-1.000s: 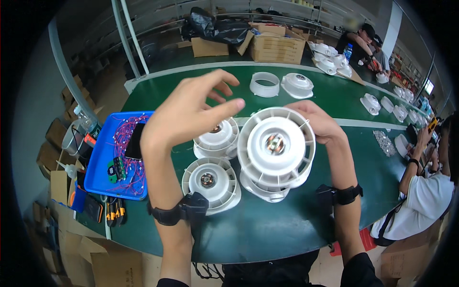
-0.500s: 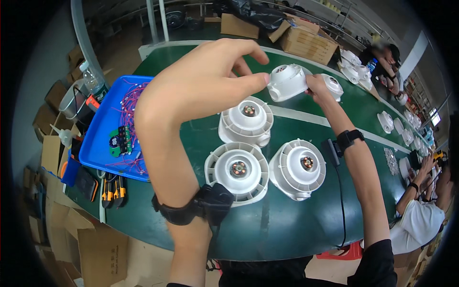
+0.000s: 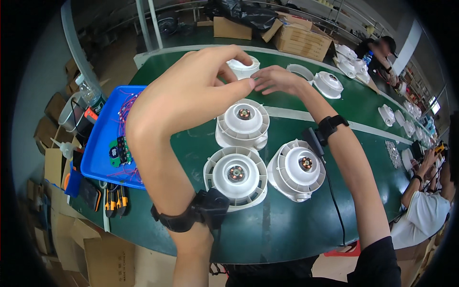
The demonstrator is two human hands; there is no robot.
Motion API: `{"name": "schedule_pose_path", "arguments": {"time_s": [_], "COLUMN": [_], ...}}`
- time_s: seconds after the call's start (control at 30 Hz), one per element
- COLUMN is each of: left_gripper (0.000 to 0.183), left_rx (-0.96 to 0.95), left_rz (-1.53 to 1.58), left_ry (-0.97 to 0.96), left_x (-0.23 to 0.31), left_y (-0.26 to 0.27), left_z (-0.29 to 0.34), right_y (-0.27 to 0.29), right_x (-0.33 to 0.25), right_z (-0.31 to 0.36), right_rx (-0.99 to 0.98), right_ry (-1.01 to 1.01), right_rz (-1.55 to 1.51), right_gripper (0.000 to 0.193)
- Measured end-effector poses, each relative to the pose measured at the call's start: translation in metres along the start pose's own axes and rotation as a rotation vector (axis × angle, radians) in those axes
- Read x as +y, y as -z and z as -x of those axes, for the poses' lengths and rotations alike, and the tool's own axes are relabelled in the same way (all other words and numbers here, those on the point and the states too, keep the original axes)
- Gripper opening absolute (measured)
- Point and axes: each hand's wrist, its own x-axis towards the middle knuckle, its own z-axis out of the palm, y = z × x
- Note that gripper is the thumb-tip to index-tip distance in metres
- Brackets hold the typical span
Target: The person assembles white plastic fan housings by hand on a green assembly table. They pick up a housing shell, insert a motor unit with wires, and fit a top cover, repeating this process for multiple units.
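Note:
My left hand (image 3: 201, 88) curls round a white round motor housing (image 3: 247, 71) at the far side of the bench, partly hiding it. The index finger lies over its top and the thumb in front. Close to its right side, my right hand (image 3: 277, 79) is open, fingers stretched toward the housing. Below my hands stand three white finned housings with copper-wound motor centres: one upper (image 3: 243, 119), one lower (image 3: 235, 174) and one at the right (image 3: 299, 167). Just beyond my right hand are a white ring (image 3: 301, 71) and another white housing (image 3: 328, 85).
A blue tray (image 3: 95, 158) with wires and a green circuit board (image 3: 114, 153) is at the left, cutters (image 3: 117, 201) below it. A black cable (image 3: 338, 210) runs down the right side. Cardboard boxes (image 3: 303, 42) stand behind. Co-workers (image 3: 420, 220) sit at the right.
The housing has moved left and away, now within my left hand's grasp. My right hand has let go of it and opened. The white ring has come into view.

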Motion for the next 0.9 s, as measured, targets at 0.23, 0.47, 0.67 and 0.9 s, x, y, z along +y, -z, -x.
{"name": "schedule_pose_path", "arguments": {"time_s": [0.23,0.47,0.67,0.9], "left_gripper": [0.040,0.044,0.041,0.036], "left_rx": [-0.016,0.034,0.032,-0.032], "left_rz": [-0.010,0.069,-0.054,0.042], "left_ry": [0.082,0.003,0.074,-0.146], "left_x": [0.006,-0.009,-0.013,0.007], "left_y": [-0.002,-0.007,0.003,-0.006], "left_z": [-0.003,-0.006,0.001,-0.001], "right_y": [0.022,0.081,0.036,-0.008], "right_x": [0.028,0.033,0.006,-0.048], "right_z": [0.017,-0.014,-0.040,-0.044], "right_rx": [-0.145,-0.112,-0.043,-0.264], "right_ry": [-0.164,-0.161,-0.197,0.001], "right_rz": [0.655,1.349,0.942,1.070], "right_gripper": [0.056,0.067,0.078,0.062]}}
